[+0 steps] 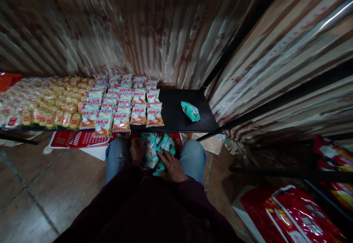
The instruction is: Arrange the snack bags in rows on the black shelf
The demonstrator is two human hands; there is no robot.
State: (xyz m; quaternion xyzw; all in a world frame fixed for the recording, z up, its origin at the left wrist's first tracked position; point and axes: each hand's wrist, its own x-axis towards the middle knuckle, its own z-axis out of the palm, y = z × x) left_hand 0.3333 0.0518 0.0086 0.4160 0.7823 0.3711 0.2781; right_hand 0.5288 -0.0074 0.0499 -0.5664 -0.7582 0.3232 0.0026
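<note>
Both my hands are down between my knees over a red basket (178, 140) holding teal snack packets (154, 148). My left hand (136, 152) is curled against the left side of the packets, its fingers partly hidden. My right hand (173, 166) lies on a teal packet (165, 145) with fingers closed around its lower edge. One teal packet (190, 110) lies alone on the bare right part of the black shelf (173, 118). To its left, rows of white, red and blue snack packets (124, 103) cover the shelf.
Further left, the shelf holds many small yellow packets (41, 103). A red crate (79, 138) sits on the tiled floor beneath. Plastic-wrapped cartons line the back and right walls. Red bags (292, 210) lie at lower right beside a black rack (275, 171).
</note>
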